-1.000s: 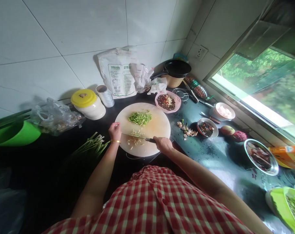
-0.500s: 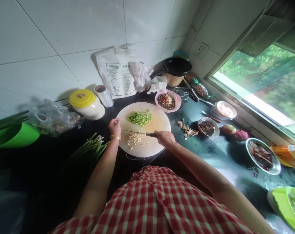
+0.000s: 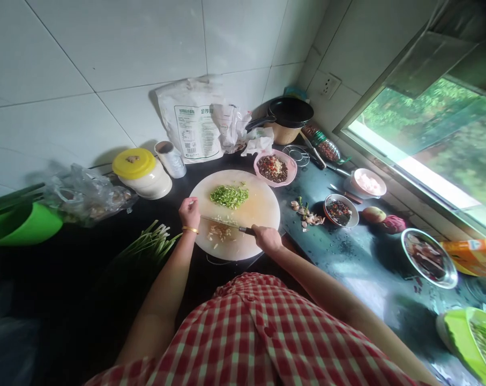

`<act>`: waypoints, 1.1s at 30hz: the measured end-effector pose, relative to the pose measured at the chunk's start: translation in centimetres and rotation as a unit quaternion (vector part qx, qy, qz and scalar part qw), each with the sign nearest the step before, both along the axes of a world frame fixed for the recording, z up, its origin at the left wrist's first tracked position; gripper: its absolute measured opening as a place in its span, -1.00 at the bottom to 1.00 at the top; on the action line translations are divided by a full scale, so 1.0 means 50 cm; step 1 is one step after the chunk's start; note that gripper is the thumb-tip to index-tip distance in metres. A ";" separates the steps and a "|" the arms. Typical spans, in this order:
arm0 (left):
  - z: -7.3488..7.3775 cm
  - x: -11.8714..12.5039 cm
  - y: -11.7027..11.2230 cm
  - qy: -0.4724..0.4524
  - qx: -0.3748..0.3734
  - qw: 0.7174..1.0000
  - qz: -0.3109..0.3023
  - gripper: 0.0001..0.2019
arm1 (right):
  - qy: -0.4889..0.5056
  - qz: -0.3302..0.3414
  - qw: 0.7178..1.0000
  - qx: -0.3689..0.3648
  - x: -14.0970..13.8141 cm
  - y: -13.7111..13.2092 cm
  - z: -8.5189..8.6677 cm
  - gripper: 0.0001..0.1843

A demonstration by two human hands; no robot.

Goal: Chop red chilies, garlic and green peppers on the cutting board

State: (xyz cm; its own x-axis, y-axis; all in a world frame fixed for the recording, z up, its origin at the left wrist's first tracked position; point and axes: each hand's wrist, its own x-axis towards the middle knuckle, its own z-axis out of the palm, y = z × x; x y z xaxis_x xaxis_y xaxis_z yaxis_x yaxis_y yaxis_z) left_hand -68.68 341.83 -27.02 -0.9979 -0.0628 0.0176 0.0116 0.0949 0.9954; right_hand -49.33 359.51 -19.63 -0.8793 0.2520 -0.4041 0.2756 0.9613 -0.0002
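A round pale cutting board [image 3: 262,206] lies on the dark counter. My right hand [image 3: 267,238] is closed round the handle of a knife [image 3: 226,223], whose blade lies across a small heap of chopped pale bits [image 3: 218,234]. My left hand [image 3: 189,212], with a gold bangle at the wrist, rests on the board's left edge at the blade's tip, fingers curled. A pile of chopped green pieces [image 3: 229,195] sits further back on the board.
A bunch of green stalks [image 3: 150,244] lies left of the board. Behind stand a yellow-lidded jar [image 3: 141,172], a white bag [image 3: 190,128], a pink bowl [image 3: 275,168] and a black pan [image 3: 290,112]. Bowls [image 3: 341,210] and a plate [image 3: 430,258] stand right, by the window.
The knife went from over the pale heap back toward the green pile, then came forward onto the pale heap again. My left hand has stayed at the blade's tip.
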 end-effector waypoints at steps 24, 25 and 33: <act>0.011 0.037 -0.028 0.003 0.012 0.999 -0.043 -0.83 | -0.026 0.009 1.000 -0.007 0.059 -0.037 0.001 -0.75; 0.012 0.035 -0.029 0.015 0.007 0.999 -0.038 -0.83 | -0.024 0.010 1.000 -0.008 0.056 -0.035 0.002 -0.76; -0.002 0.020 -0.023 -0.011 0.044 0.999 0.012 -0.85 | -0.004 0.040 0.999 0.026 0.006 0.000 0.003 -0.71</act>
State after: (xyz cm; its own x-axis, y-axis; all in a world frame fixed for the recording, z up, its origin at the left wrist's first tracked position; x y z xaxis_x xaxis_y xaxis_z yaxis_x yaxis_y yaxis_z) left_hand -67.67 340.66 -27.14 -0.9961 -0.0876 -0.0108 -0.0116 0.0077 0.9999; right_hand -49.02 359.50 -19.49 -0.8938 0.2019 -0.4004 0.1979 0.9789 0.0517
